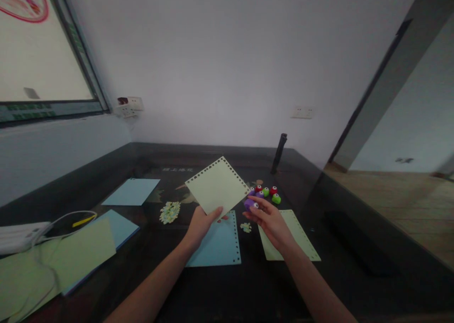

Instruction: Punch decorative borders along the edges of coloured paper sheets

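Observation:
My left hand holds up a pale green paper sheet by its lower corner; small holes run along two of its edges. My right hand hovers with fingers spread, its fingertips at a purple punch. Behind that sit several small punches, red, green and purple. Under my hands lie a blue punched sheet and a green punched sheet on the dark table.
A heap of paper cutouts and a smaller heap lie on the table. Blue sheet at back left, stacked green and blue sheets at left, a white device with cables, a dark upright object.

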Available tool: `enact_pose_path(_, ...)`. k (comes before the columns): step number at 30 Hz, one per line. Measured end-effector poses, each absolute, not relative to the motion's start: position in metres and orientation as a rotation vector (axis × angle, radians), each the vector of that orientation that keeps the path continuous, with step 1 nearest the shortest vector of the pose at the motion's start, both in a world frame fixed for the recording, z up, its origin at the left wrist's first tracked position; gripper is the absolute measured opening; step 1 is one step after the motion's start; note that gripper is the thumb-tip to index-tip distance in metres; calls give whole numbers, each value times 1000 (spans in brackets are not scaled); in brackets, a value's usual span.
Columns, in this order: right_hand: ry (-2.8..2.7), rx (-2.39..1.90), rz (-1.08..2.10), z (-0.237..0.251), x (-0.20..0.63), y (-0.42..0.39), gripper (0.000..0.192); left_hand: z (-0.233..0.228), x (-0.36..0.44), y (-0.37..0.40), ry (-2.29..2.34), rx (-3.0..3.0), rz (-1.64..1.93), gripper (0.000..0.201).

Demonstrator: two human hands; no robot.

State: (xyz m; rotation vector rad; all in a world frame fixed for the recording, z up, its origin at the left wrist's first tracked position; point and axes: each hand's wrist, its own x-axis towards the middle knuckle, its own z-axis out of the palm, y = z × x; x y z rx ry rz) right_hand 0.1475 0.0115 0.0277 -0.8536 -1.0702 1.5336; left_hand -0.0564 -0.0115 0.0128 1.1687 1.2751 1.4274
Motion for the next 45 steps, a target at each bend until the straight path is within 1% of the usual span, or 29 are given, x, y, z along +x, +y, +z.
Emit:
enact_pose_path(5, -910, -764, 1595, 17, 148, 10, 40, 11, -51, -15, 1326, 1214, 1371, 26)
enact_pose_path(9, -875, -720, 1627, 16, 151, 11, 38, 9, -51, -14, 1364, 1225, 1355, 29)
enact_pose_path(14, -928, -704, 1663, 17, 152, 8, 46, 8, -52, -13, 1364, 1222, 1330, 37)
enact_pose_path(16, -993, -760, 1675, 16, 152, 7, 45, 9, -53, -13, 1369, 1238, 1323, 38)
enact_pose_path(21, -1155, -939, 1571, 15, 154, 9, 39, 14, -53, -15, 1386, 1309, 1354, 35)
enact_pose_path(27, -1166, -848, 1622, 12, 154, 10, 48, 14, -54, -15, 1377, 1356, 1367, 31)
enact_pose_path(31, -1102, -833, 1685, 14, 154, 8, 41, 10, -57, -12, 1381, 1383, 1353, 31)
enact_pose_path(36, -1041, -780, 1751, 18, 153, 5, 37, 12, -57, -13, 1388, 1432, 1364, 30)
enact_pose_path(45, -1092, -795, 1639, 15, 151, 6, 27, 14, -55, -15, 1397, 1478, 1368, 27)
